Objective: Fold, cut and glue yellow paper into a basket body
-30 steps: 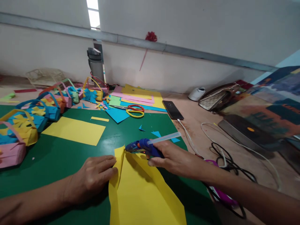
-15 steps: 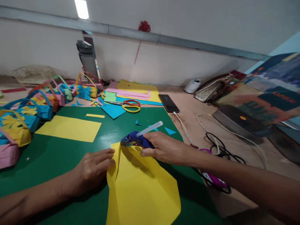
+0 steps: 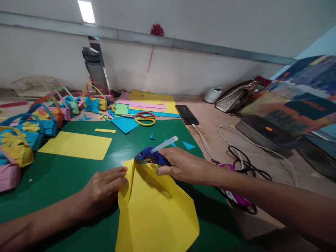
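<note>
A folded sheet of yellow paper stands partly raised on the green mat. My left hand has its fingers closed on the paper's far left flap. In my right hand is a blue hot glue gun, with a translucent glue stick sticking out of its back. The gun's nozzle end meets the far edge of the paper beside the left flap; the tip itself is hidden. Behind my left hand lies a flat yellow rectangle of paper.
Several small paper baskets line the left side. Scissors rest on coloured sheets at the back. To the right are a plugged-in phone, a magenta power strip, tangled cables and a dark case.
The view has shifted slightly, so everything sits a little further left in it. Both hands, the glue gun and the paper keep the same arrangement.
</note>
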`<state>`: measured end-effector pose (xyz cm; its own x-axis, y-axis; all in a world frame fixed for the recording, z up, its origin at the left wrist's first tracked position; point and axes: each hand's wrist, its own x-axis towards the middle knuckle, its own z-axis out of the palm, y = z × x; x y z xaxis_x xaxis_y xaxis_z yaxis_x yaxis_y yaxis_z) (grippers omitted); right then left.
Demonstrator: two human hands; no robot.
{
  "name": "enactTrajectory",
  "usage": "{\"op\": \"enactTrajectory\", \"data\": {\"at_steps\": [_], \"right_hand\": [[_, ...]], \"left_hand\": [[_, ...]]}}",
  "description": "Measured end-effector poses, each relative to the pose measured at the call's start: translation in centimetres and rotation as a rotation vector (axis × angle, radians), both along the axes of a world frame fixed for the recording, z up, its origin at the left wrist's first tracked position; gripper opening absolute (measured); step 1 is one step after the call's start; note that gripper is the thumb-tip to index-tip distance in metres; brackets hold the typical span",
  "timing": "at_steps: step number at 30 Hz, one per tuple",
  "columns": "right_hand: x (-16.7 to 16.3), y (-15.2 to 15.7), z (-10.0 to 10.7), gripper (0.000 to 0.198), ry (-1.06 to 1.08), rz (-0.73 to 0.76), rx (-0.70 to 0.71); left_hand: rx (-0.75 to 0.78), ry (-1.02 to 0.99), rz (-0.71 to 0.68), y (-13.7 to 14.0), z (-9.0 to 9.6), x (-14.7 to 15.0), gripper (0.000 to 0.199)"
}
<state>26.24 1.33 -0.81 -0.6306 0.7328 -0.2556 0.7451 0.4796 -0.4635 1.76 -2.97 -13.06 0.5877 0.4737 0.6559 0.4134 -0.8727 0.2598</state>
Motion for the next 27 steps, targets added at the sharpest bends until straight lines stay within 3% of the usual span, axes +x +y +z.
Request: {"op": "enactTrajectory", "data": {"at_steps": [6, 16, 20, 27], "right_hand": [[0.3, -0.2, 0.0, 0.017, -0.031, -0.009, 0.036], [1.0, -1.5, 0.6, 0.008, -0.06, -0.048, -0.09], [1.3, -1.6, 0.4, 0.013, -0.011, -0.023, -0.124], [0.8, -0.9, -0.2, 0.007, -0.023, -0.046, -0.08]], "left_hand": [[0.006, -0.021, 0.007, -0.1, 0.1, 0.1, 0.014], [-0.017, 0.0, -0.038, 0.2, 0.1, 0.0, 0.014], [-0.023, 0.027, -0.036, 0.2, 0.1, -0.1, 0.015], [0.006, 0.044, -0.023, 0.2, 0.2, 0.1, 0.017]]}}
